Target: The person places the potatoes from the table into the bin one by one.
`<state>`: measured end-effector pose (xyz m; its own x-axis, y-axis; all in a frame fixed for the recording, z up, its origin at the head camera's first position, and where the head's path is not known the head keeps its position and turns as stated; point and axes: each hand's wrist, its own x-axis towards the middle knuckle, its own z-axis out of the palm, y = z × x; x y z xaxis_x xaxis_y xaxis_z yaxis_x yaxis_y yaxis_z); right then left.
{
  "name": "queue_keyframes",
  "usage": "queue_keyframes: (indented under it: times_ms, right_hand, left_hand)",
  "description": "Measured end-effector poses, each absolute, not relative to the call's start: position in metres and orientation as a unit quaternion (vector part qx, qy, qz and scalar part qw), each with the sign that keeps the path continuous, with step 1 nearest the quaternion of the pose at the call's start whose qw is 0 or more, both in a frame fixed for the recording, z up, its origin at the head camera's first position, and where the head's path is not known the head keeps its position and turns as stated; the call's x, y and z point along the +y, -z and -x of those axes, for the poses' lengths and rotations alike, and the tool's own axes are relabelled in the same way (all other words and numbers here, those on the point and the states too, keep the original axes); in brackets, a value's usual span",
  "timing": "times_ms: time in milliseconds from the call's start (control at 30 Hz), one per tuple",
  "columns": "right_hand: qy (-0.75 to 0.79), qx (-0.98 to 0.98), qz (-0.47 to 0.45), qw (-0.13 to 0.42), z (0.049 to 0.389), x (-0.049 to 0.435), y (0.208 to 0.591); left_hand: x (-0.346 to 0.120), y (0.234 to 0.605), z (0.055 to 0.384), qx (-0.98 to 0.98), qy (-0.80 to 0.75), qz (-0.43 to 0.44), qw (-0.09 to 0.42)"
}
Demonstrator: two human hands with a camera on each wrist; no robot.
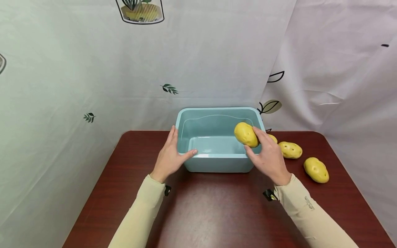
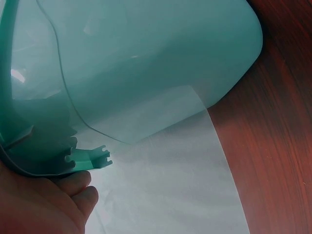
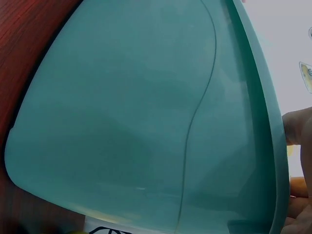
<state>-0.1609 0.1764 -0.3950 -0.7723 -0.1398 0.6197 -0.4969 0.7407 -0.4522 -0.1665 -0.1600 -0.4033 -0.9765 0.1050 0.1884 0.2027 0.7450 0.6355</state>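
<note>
My right hand (image 1: pixel 269 156) pinches a yellow potato (image 1: pixel 245 134) between thumb and fingers, over the right side of the light blue plastic bin (image 1: pixel 221 163). My left hand (image 1: pixel 170 155) holds the bin's front left corner, thumb over the front rim and fingers along the left side. In the left wrist view, fingertips (image 2: pixel 85 197) show just under the rim, while the thumb is hidden. The right wrist view is mostly filled by the bin's outer wall (image 3: pixel 122 107), with part of the right hand (image 3: pixel 303 136) beyond the rim.
Right of the bin on the dark red wooden table (image 1: pixel 204 213) lie two potatoes, a nearer one (image 1: pixel 316 170) and a farther one (image 1: pixel 290 150). Another potato (image 1: pixel 273 138) is mostly hidden behind the right hand. A pale printed cloth (image 1: pixel 217 51) hangs behind the table.
</note>
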Motion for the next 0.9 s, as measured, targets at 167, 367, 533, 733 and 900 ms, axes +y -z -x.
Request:
queue_keyframes:
  times_ms: [167,367,533,733,900]
  right_hand:
    - [-0.303,-0.893,-0.183,0.276,0.1611,0.1755,0.3970]
    - [-0.298,-0.900,-0.178,0.263,0.1605,0.1758,0.3972]
    - [-0.296,-0.900,-0.185,0.261,0.1609,0.1765,0.3966]
    - [-0.297,-0.894,-0.198,0.271,0.1622,0.1779,0.3970]
    - [-0.301,-0.887,-0.201,0.286,0.1628,0.1780,0.3976]
  left_hand:
    - [-0.1599,0.4035,0.1666,-0.931,0.348,0.082,0.069]
    - [-0.1592,0.4037,0.1667,-0.931,0.347,0.083,0.071]
    - [-0.1590,0.4041,0.1664,-0.931,0.347,0.082,0.071]
    - [-0.1589,0.4039,0.1658,-0.931,0.349,0.083,0.072]
    - [-0.1585,0.4033,0.1658,-0.930,0.350,0.086,0.072]
